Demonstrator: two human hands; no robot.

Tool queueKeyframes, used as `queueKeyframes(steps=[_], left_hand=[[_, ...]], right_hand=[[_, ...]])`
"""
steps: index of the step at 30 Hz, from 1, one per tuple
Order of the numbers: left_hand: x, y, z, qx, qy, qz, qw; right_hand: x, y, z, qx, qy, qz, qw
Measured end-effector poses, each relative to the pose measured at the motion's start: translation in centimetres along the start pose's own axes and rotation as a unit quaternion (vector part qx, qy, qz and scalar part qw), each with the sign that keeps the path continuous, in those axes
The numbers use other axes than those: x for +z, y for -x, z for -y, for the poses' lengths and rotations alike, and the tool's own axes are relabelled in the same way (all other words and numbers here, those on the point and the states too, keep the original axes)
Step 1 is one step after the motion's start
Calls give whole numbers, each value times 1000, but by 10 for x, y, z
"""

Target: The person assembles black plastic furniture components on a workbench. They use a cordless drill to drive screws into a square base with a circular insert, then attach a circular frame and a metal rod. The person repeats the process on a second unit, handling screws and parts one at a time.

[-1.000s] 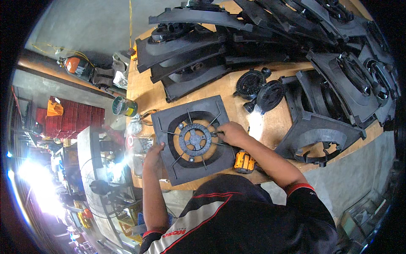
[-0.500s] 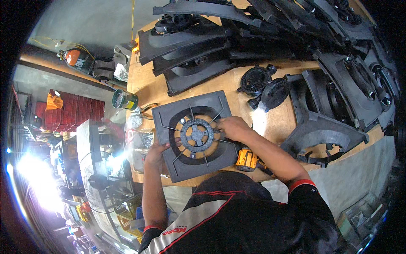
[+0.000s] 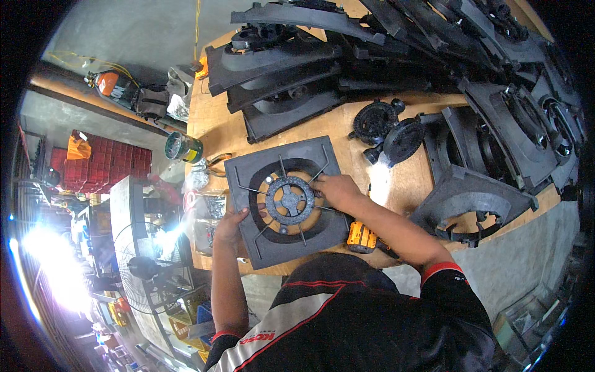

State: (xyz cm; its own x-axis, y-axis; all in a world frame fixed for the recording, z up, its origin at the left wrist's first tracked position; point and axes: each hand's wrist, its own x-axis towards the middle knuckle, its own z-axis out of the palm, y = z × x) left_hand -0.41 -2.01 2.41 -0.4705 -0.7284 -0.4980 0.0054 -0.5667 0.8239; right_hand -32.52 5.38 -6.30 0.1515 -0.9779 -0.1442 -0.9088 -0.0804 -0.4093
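I see black square stove frame [image 3: 320, 233] centre of picture on bench [image 3: 344, 150], round burner [image 3: 290, 199] within its opening. Left hand [image 3: 229, 224] clamps frame's left side; I'd brace there firmly. Right hand [image 3: 339, 191] at burner's right, grip hidden, cannot tell; I'd use light fingertips.

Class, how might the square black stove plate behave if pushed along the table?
The square black stove plate looks rigid, since its edges run straight. Being broad and flat, it would probably slide rather than tip.
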Motion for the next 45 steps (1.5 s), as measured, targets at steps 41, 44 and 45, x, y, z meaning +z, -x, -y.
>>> queueKeyframes(steps=[41, 44, 45], left_hand=[[-69, -25, 115, 27, -560, -302, 770], [-63, -21, 114, 79, -584, -304, 749], [-59, -19, 112, 112, -587, -308, 740]], right_hand=[[-51, 190, -3, 154, -169, 131, 965], [-46, 187, 3, 108, -110, 106, 982], [-26, 193, -15, 116, -105, 112, 981]])
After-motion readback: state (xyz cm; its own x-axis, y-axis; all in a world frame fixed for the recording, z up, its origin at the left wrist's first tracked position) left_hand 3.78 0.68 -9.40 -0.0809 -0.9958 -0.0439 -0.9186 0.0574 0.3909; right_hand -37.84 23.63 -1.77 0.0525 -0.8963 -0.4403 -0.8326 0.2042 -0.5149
